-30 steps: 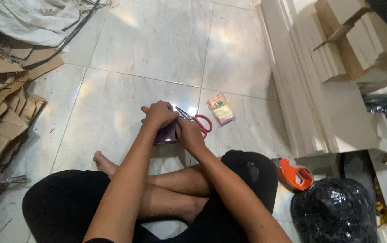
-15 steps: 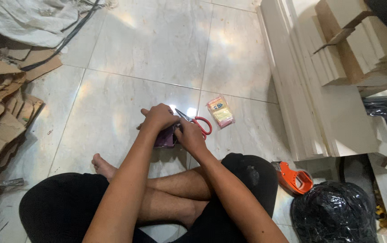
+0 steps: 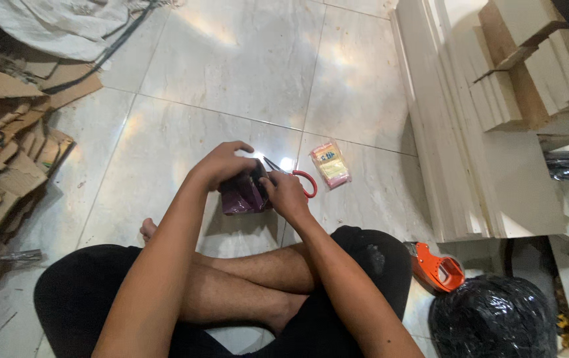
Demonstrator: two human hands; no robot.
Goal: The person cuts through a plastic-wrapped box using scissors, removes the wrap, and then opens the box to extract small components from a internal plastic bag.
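Head view: both hands' fingers (image 3: 228,159) clutch a crinkled glossy purple pouch (image 3: 241,197) beside red-handled scissors (image 3: 301,180).

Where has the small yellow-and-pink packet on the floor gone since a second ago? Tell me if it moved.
No. The yellow-and-pink packet lies just beyond the tile seam, right of the red-handled scissors, as before; only the camera view shifted slightly.

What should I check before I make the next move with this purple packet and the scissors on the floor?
1. Left hand grips the purple packet: ok.
2. Right hand on the packet too: ok.
3. Red-handled scissors within reach, by the right hand: ok.
4. Scissor blades closed: cannot tell, partly hidden.
5. Small yellow-and-pink pack clear of the hands: ok.
6. Orange tape dispenser away from the legs: not ok, beside the right knee.
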